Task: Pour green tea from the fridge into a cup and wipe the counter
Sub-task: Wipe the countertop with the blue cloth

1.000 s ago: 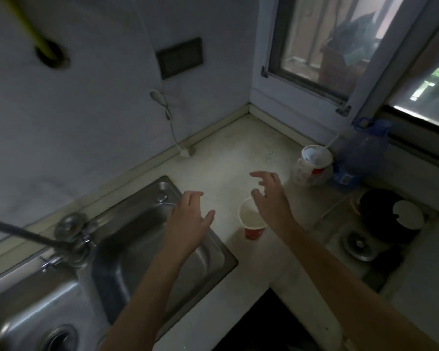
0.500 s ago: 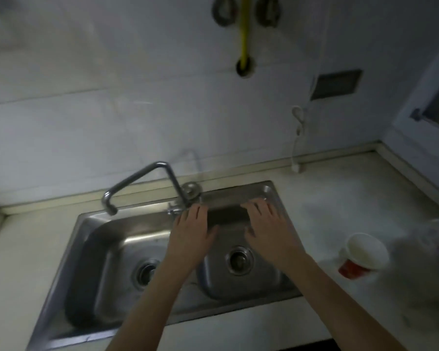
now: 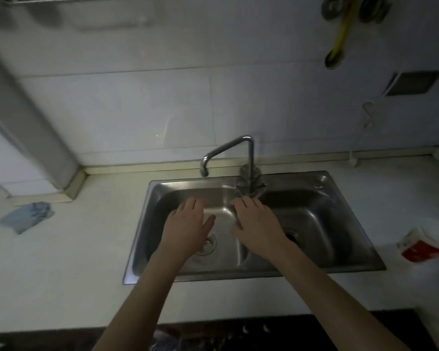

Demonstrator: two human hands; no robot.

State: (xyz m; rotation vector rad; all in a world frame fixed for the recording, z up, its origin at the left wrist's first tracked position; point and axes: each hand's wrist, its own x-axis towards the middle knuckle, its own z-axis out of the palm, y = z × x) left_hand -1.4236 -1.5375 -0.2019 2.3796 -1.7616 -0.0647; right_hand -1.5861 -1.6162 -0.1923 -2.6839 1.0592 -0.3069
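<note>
1. Over a double steel sink (image 3: 340, 265), the left grip (image 3: 188, 225) and right grip (image 3: 257, 224) hover side by side, palms down and fingers loosely spread. Both are released and grasp nothing.
2. At 12 o'clock, the right grip's fingertips (image 3: 238, 202) lie just short of the base of the faucet (image 3: 250, 158). Whether they touch it cannot be told. The spout swings toward 10 o'clock, and no running water can be made out.
3. At 3 o'clock, well apart from both grips, the red-and-white paper cup (image 3: 426, 243) stands on the surface (image 3: 61, 262) at the frame's edge. Its contents cannot be seen. No tea bottle or fridge is in view.
4. At 9 o'clock, a crumpled blue cloth (image 3: 27, 216) lies near the wall corner, so the wiping step appears to be the one in hand. Done well, the left grip, being nearer, would take the cloth and bunch it into a pad. It would then wipe in long passes toward the sink, keeping wide of the cup so it is not knocked over.
5. Around the sink the surface is pale, and the room is dim. Grey-white tiles back it, with a yellow pipe (image 3: 340, 39) at 1 o'clock. A dark wall plate (image 3: 413, 83) sits at 2 o'clock, and a white cord (image 3: 366, 117) hangs beneath it.
</note>
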